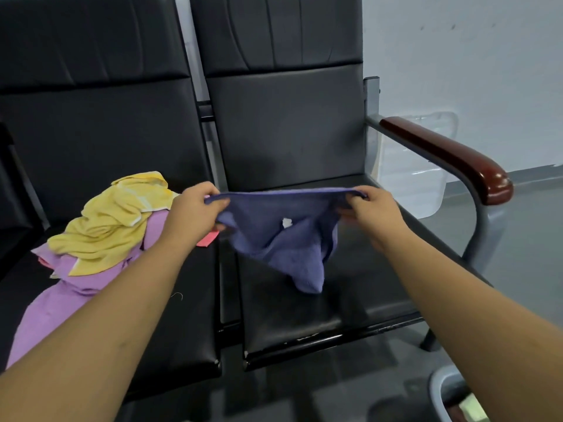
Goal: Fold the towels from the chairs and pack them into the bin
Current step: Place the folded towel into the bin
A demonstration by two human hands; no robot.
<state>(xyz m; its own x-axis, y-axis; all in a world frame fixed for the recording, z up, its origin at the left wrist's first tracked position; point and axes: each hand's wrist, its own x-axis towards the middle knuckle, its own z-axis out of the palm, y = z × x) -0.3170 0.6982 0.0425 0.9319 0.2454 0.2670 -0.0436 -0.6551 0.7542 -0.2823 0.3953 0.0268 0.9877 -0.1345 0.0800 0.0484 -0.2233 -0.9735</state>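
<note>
Nearest, at the lower right edge, the rim of a grey container (436, 388) shows on the floor; its contents are too blurred to tell. Two bare forearms reach forward from there. The left hand (195, 210) and the right hand (373, 213) each pinch one end of the top edge of a blue towel (283, 242), fingers curled round the cloth, so that edge is stretched fairly taut between them. The rest of the towel sags in loose folds, with a small white tag (287, 222) showing near its middle. It hangs over the seat of the right chair (304, 318); whether its lowest corner touches the seat I cannot tell.

Beside the left hand, on the seat of the left chair (189, 300), lies a heap of unfolded towels: a yellow towel (112, 226) on top, a lilac towel (61, 306) under it and trailing toward the front edge, and a bit of pink towel (209, 240) peeking out by the left wrist.

Farther right, the right chair's brown wooden armrest (451, 156) caps a grey metal frame. Behind it a clear plastic bin (408, 178) stands on the floor, near the white wall (457, 41).
</note>
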